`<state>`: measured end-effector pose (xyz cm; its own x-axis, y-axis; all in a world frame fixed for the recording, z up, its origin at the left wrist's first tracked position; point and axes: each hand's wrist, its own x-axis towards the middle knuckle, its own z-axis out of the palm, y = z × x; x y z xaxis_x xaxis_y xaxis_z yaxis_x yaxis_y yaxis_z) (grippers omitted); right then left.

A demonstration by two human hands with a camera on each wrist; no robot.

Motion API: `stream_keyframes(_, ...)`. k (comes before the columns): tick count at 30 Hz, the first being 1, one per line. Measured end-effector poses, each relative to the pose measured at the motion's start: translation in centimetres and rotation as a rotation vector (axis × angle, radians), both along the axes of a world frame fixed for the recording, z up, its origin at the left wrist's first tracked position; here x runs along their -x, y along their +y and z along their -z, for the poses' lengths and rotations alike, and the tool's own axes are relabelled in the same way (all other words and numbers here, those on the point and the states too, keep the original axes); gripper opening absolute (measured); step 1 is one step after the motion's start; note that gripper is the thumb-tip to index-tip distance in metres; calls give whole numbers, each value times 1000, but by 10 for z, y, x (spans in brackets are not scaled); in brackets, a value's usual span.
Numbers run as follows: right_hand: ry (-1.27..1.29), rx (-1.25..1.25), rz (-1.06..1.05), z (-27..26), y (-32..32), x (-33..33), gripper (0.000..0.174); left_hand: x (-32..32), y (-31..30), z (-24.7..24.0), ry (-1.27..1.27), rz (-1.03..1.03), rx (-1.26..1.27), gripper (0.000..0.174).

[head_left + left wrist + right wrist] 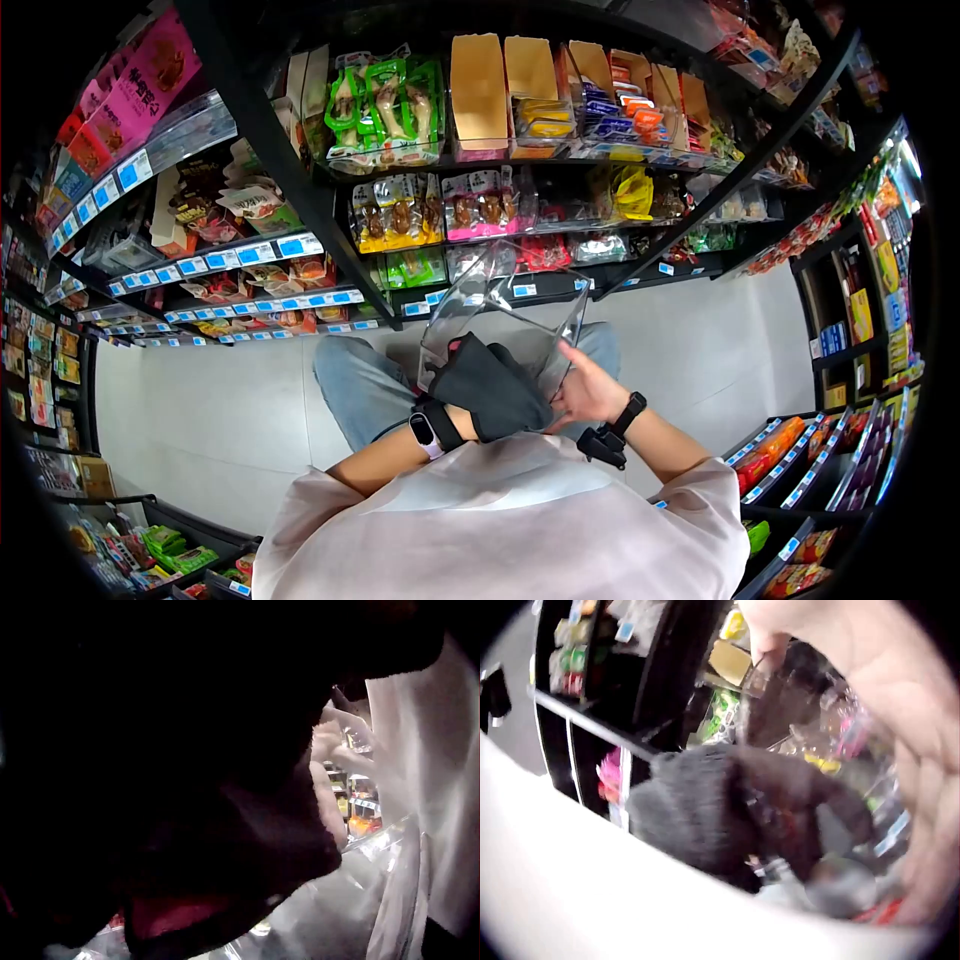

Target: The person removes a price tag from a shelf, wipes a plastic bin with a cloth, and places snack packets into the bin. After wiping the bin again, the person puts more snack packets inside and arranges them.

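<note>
A clear plastic box [450, 315] is held over my lap. My right hand [592, 388] grips its right side; the right wrist view has the thumb at the rim and the fingers [930, 825] along the wall. Dark grey cloth [490, 385] covers my left hand and reaches into the box's near part. Only the left wrist shows behind the cloth, so the fingers are hidden. In the left wrist view the cloth fills most of the picture, with a dark red patch [176, 915] near its lower edge.
Shelves ahead hold green snack packs [395, 105], an upright cardboard box [490, 90] and pink-and-white packs [480, 205]. Price-tagged shelves [200, 265] run along the left. More racks [790, 465] stand at the right. Pale floor tiles [200, 420] surround my folded legs [350, 385].
</note>
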<state>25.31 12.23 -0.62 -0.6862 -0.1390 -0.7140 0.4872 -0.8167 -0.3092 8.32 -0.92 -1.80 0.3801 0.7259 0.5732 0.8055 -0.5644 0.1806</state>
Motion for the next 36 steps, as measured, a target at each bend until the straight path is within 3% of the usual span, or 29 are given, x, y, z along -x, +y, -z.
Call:
stream_keyframes(1,-138,-216,-118,-5,3,0,83,-1,-4,-5,55,-44,196,12)
stream_keyframes(2,-136,-216,-112,-3,10,-2,83,-3,-8,-12,112,-87,393,15)
stream_keyframes(4,-157,-400,-471,1,27,-7,59,-5,-9,-44,207,-115,488,16)
stream_keyframes(6,-158,-397,-443,-3,28,-8,51,-3,-6,-61,308,-161,570,17)
stream_keyframes(9,-131,-333,-392,-1,35,-9,43,4,-5,-63,223,-139,565,19)
stream_keyframes(11,-101,-228,-240,-1,33,-11,39,14,-9,-39,-244,-182,334,22)
stream_keyframes(13,-112,-305,-216,3,35,-15,34,30,-18,-30,-694,-189,78,30)
stream_keyframes(14,-155,-480,-209,-5,33,-17,30,40,-40,-35,-292,-617,-53,22)
stream_keyframes(15,-119,-561,-202,-5,32,-21,28,59,-48,-21,-513,-696,-153,22)
stream_keyframes(16,-147,-674,-215,-14,28,-20,28,70,-66,-68,-77,-1024,-116,27)
stream_keyframes(17,-174,-784,-227,-25,22,-20,28,79,-83,-78,-383,-1181,-37,36)
stream_keyframes(18,-180,-887,-244,-31,19,-20,29,97,-93,-69,-494,-1261,-355,47)
stream_keyframes(19,-184,-989,-258,-37,16,-20,30,103,-99,-83,-568,-1356,-504,55)
stream_keyframes(20,-202,-1059,-295,-45,15,-22,32,120,-108,-72,-631,-1377,-554,48)
stream_keyframes(21,-172,-1144,-298,-55,13,-23,32,129,-112,-79,-909,-1134,-605,28)
stream_keyframes(22,-147,-1200,-279,-66,10,-23,30,134,-119,-76,-1090,-1034,-537,26)
stream_keyframes(25,-84,-1312,-158,-98,-7,-19,27,141,-131,-52,-1326,-981,-313,18)
stream_keyframes(27,7,-1523,-92,-109,-11,-16,22,139,-133,-35,-1376,-1013,-167,13)
stream_keyframes(29,27,-1557,-98,-123,-7,-12,21,135,-130,-25,-1376,-1080,36,10)
stream_keyframes(31,214,-1852,-41,-136,5,-7,22,140,-124,2,-1104,-975,-24,14)
stream_keyframes(32,414,-2013,60,-150,9,4,24,141,-108,30,-1861,-386,-348,20)
stream_keyframes(33,213,-1846,95,-174,4,12,24,130,-98,11,-1938,-311,-350,24)
stream_keyframes(35,450,-2014,122,-196,14,25,25,119,-81,-5,-1607,-617,-139,28)
stream_keyframes(36,383,-1941,138,-211,15,31,27,115,-75,0,-1802,-333,-171,30)
